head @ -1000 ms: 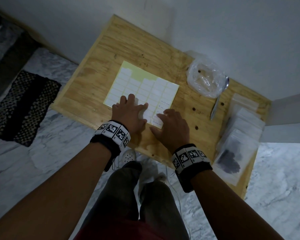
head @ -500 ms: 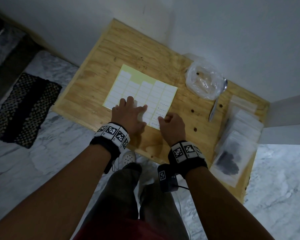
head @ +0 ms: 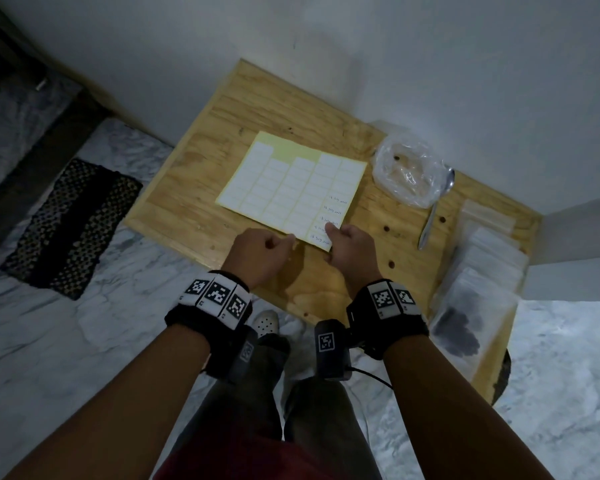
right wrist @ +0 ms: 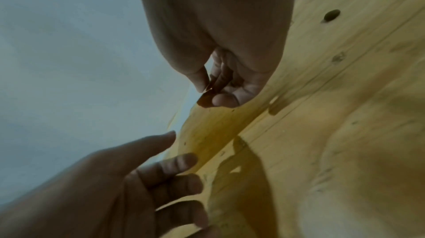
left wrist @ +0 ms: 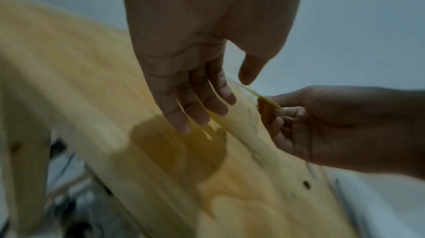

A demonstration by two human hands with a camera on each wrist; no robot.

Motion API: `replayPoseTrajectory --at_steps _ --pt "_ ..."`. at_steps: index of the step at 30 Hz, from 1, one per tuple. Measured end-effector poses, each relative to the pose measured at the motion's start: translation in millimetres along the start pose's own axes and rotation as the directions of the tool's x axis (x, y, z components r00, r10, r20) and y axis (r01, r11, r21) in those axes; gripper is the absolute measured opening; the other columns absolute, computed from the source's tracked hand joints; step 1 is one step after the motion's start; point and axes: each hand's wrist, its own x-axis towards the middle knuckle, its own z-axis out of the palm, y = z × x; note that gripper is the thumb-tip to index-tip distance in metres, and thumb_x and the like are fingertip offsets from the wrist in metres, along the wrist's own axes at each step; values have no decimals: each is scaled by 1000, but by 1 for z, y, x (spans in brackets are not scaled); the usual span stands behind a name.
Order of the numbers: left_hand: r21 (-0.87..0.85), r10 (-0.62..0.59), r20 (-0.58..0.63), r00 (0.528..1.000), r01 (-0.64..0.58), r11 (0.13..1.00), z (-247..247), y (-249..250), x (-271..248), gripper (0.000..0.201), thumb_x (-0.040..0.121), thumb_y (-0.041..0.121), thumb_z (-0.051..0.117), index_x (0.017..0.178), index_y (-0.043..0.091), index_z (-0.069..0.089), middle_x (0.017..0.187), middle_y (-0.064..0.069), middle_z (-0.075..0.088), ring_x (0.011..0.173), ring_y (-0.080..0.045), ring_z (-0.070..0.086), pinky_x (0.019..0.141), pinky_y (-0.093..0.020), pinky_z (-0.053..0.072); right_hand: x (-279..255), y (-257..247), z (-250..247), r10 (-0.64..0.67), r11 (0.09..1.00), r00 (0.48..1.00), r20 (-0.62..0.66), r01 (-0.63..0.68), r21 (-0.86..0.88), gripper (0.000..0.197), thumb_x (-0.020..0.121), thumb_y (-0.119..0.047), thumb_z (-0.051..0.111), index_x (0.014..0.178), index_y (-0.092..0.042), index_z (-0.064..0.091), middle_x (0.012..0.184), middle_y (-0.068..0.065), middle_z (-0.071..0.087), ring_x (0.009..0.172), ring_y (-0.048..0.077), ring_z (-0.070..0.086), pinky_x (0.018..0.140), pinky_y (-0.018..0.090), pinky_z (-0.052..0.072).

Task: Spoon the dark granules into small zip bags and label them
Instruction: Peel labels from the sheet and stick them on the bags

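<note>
A sheet of white labels (head: 291, 192) on yellow backing lies mid-table, with handwriting on its near right labels. My right hand (head: 343, 237) pinches the sheet's near right corner between thumb and fingers; the left wrist view shows that corner (left wrist: 266, 98) raised off the wood. My left hand (head: 262, 252) hovers just left of it with fingers relaxed (left wrist: 207, 107) and holds nothing. A zip bag with dark granules (head: 461, 332) lies at the near right, a stack of small zip bags (head: 492, 251) behind it. A metal spoon (head: 433, 209) lies right of the sheet.
A crumpled clear plastic bag (head: 407, 176) sits at the back beside the spoon's bowl. The wooden table (head: 201, 174) stands against a white wall; its near edge is just under my wrists. A dark woven rug (head: 70, 226) lies on the marble floor to the left.
My left hand has lifted off the label sheet and drawn back toward me. My right hand has turned and taken the sheet's near right corner in a pinch.
</note>
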Motion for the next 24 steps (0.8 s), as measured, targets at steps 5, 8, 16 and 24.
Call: replayPoseTrajectory --at_steps 5,8,16,24 --pt "-450 -182 92 979 204 869 13 4 -9 43 93 37 61 86 -5 69 76 -11 67 69 -22 60 79 -47 57 -8 -4 -1 -4 999 998 57 1 50 24 95 -23 59 105 -2 66 99 10 70 75 15 62 53 22 48" --pt "-543 -178 81 981 193 817 16 7 -12 34 95 28 59 86 -2 71 81 -10 73 74 -24 61 79 -44 58 -10 -5 -3 -20 999 998 64 18 38 25 95 -24 60 105 -2 66 95 9 71 74 15 64 58 27 52" --pt "-612 -127 56 990 135 779 20 11 -12 29 97 23 56 79 3 69 82 -10 72 67 -17 63 75 -35 56 -30 1 -13 -592 690 803 62 546 -475 20 86 -29 68 103 -18 67 98 -4 61 89 13 58 75 27 48" --pt "-679 -140 78 987 155 717 27 9 -10 25 95 19 59 87 -2 68 79 -12 70 69 -14 67 76 -32 59 -25 3 -12 -596 533 765 243 604 -592 20 87 -36 64 94 -20 75 95 -5 70 95 17 59 79 37 49"
